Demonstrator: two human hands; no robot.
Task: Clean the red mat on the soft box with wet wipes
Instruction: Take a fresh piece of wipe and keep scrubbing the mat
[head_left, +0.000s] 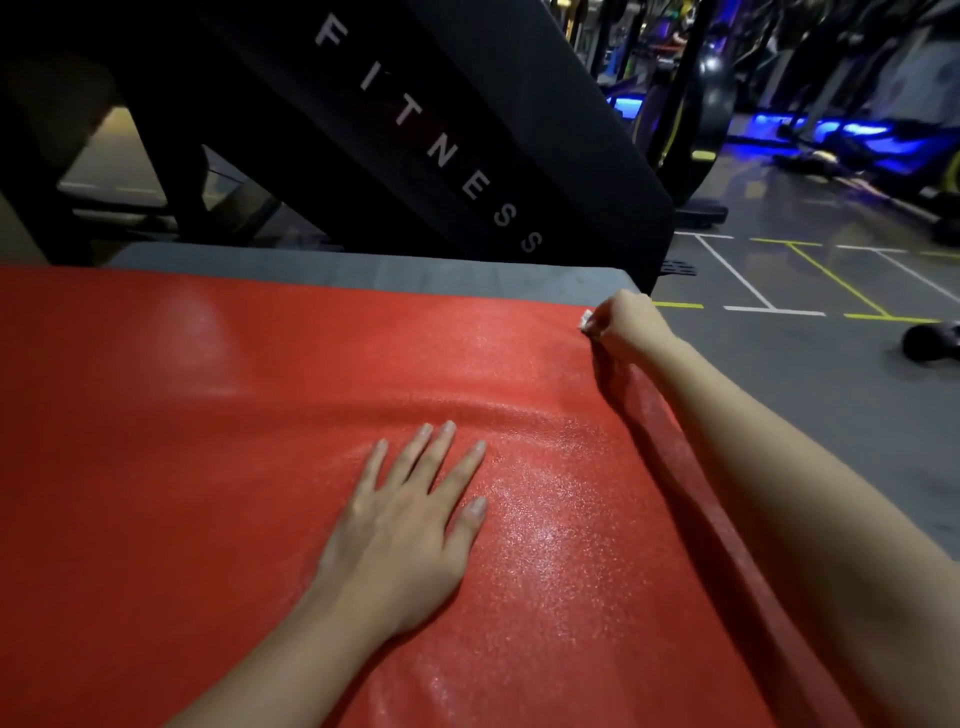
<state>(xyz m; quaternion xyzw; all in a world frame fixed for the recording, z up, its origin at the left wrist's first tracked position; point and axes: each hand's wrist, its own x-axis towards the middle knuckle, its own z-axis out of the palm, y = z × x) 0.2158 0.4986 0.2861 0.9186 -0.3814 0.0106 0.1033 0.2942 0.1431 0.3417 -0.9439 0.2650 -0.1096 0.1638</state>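
1. While the left hand (410, 525) lies flat on the red mat (208, 415), fingers straight and spread, its grip is apart and holds nothing; it looks to be pinning the mat down
2. The right hand (621, 322) is at the mat's far right corner, its grip curled tight round a small white wet wipe (587, 323), only a scrap of which shows past the fingers
3. The mat lies across the top of the grey soft box (363, 267), whose bare surface shows as a strip along the far side; a low ripple crosses the mat between the two hands
4. The step in hand seems to be wiping the right edge and far corner: that side glistens as if damp, while the left part looks duller, so much likely remains
5. The next move calls for drawing the wipe back over the surface with even pressure, the flat hand holding firm so the ripple does not bunch, then working towards the duller left side
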